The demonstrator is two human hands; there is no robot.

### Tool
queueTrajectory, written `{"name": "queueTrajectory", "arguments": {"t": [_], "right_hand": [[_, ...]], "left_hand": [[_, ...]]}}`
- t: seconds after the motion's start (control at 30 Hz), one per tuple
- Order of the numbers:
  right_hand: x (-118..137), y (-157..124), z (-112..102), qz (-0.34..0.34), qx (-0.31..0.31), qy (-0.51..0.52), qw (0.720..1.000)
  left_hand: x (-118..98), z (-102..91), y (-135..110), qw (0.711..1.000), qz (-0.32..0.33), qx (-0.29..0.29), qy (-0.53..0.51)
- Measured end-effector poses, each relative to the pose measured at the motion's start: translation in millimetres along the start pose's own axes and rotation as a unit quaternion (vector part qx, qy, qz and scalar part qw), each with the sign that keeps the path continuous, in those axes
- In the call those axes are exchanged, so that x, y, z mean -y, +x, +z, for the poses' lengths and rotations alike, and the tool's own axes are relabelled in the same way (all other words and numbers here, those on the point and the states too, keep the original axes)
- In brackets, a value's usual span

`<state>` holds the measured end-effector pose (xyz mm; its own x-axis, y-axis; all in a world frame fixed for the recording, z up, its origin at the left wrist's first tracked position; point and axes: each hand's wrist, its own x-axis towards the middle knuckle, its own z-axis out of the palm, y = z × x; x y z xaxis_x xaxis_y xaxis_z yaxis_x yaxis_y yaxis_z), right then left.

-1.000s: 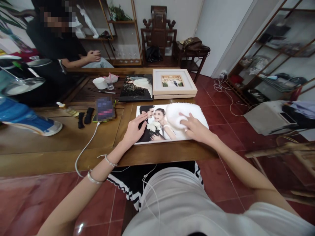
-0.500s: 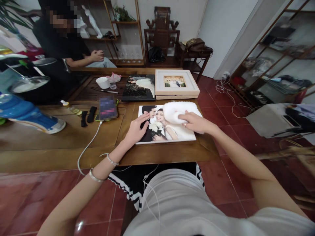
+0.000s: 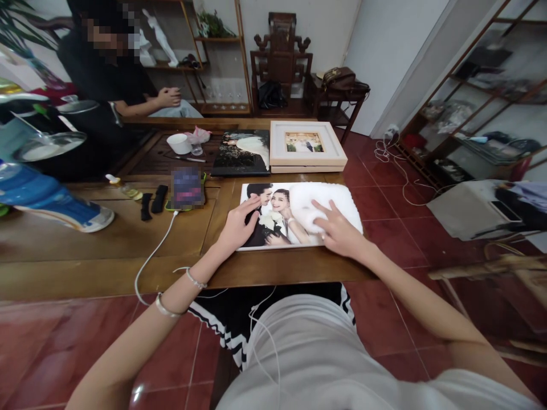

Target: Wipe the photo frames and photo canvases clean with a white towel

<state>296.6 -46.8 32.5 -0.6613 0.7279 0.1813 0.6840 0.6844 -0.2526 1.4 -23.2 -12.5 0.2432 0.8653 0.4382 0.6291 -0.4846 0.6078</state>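
A wedding photo panel (image 3: 273, 221) showing a couple lies on the wooden table in front of me. My left hand (image 3: 243, 222) rests on its left side, fingers extended and lying flat. On the panel's right half is a fluffy white cloth (image 3: 344, 199), hiding part of the print and reaching past its right edge. My right hand (image 3: 339, 228) presses down on this cloth with the fingers spread; it does not look wrapped in the grip.
Behind the panel lie a dark wedding photo (image 3: 243, 152) and a wood-framed picture (image 3: 307, 165). To the left are a phone (image 3: 187, 191) with a white cable, a small bottle (image 3: 123, 187) and a blue pack (image 3: 47, 196). A person (image 3: 115, 74) sits across the table.
My right hand has moved toward me and slightly right, its fingers now more spread. The white cloth has shifted right and lies flatter. My left hand stays in place.
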Motion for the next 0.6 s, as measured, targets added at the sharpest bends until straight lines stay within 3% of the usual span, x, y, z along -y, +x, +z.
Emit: {"name": "queueTrajectory", "arguments": {"t": [0.13,0.27,0.6], "right_hand": [[39,-36,-17,-0.066,0.083,-0.001,0.994],[45,-34,-27,-0.094,0.114,0.020,0.989],[-50,61,-1,-0.024,-0.021,-0.020,0.999]], "left_hand": [[-1,0.3,0,1.000,0.007,-0.002,0.004],[-1,-0.1,0,1.000,0.005,-0.002,0.004],[0,-0.3,0,1.000,0.000,-0.007,-0.006]]}}
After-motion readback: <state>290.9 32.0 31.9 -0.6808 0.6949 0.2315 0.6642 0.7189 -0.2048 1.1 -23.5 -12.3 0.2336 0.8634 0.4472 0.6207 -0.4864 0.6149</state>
